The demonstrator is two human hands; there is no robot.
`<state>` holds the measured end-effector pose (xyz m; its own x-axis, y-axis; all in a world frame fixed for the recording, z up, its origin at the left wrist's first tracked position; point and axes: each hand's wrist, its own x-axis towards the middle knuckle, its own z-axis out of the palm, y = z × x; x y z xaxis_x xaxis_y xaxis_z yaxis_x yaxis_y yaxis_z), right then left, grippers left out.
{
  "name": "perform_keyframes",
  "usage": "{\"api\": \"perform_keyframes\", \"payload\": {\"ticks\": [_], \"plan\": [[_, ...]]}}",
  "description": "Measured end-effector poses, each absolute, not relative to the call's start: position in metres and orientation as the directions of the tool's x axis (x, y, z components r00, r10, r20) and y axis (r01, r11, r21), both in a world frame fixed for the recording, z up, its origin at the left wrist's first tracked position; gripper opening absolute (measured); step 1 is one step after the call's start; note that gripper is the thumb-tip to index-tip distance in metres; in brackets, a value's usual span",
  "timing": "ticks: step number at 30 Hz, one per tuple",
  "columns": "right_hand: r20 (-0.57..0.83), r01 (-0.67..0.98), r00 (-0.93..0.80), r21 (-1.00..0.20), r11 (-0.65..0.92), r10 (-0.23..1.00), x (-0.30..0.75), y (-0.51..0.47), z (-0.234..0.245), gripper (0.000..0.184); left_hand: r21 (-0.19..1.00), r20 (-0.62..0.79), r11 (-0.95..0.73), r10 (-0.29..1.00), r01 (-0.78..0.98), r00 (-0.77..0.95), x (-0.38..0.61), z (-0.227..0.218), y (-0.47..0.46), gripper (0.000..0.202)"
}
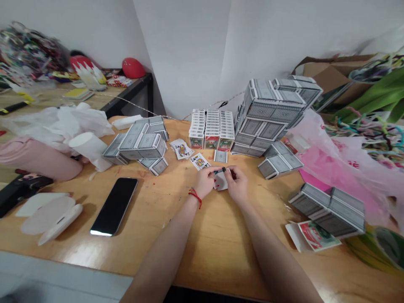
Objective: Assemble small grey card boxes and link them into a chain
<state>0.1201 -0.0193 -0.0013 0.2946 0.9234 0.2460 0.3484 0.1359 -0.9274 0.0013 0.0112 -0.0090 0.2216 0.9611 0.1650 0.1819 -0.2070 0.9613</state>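
White walls meet in a corner behind a wooden worktop that's pretty cluttered. Dead centre, both hands are together over the wood: the left hand with a red string bracelet on the wrist, and the right hand just beside it. Between them they're pinching a small stack of playing cards, so each grip is closed on that stack, fingertips on the top edge, cards a bit above the worktop surface. Something dark sits at the top of the stack by the fingers, too small to tell what.

Just beyond the hands there's a face-up card lying flat, another couple of loose cards to its left, and one face-down card. Behind those, three neat rows of card boxes stand side by side. To the right of the rows is a big pile of wrapped grey packs, and more grey packs lie near the right edge next to a flattened red carton. A smaller heap of packs is on the left, and a black phone lies screen up, well apart from the hands. Pink plastic bag on the right, white wrapping on the left.
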Motion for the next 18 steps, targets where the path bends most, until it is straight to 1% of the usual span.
{"api": "perform_keyframes", "payload": {"ticks": [4, 8, 10, 15, 18], "plan": [[0.244, 0.316, 0.328, -0.939, 0.137, 0.913, 0.1199, -0.0194, 0.0030, 0.020, 0.989, 0.109, -0.128, 0.965, 0.069, 0.237, 0.0028, -0.0027, 0.0105, 0.030], [0.279, 0.312, 0.385, -0.936, 0.160, 0.880, 0.1207, -0.0201, 0.0052, 0.018, 0.997, 0.075, -0.074, 0.979, -0.016, 0.191, 0.0052, 0.0009, 0.0106, 0.018], [0.298, 0.328, 0.379, -0.928, 0.174, 0.876, 0.1214, -0.0199, 0.0043, 0.017, 0.998, 0.060, -0.060, 0.984, -0.004, 0.168, 0.0061, 0.0003, 0.0107, 0.017], [0.295, 0.322, 0.278, -0.925, 0.200, 0.914, 0.1219, -0.0183, -0.0018, 0.014, 0.993, 0.077, -0.090, 0.985, 0.081, 0.154, 0.0079, -0.0032, 0.0094, 0.019], [0.297, 0.312, 0.282, -0.927, 0.206, 0.912, 0.1212, -0.0177, -0.0037, 0.013, 0.989, 0.090, -0.108, 0.981, 0.101, 0.170, 0.0085, -0.0047, 0.0087, 0.015]]}}
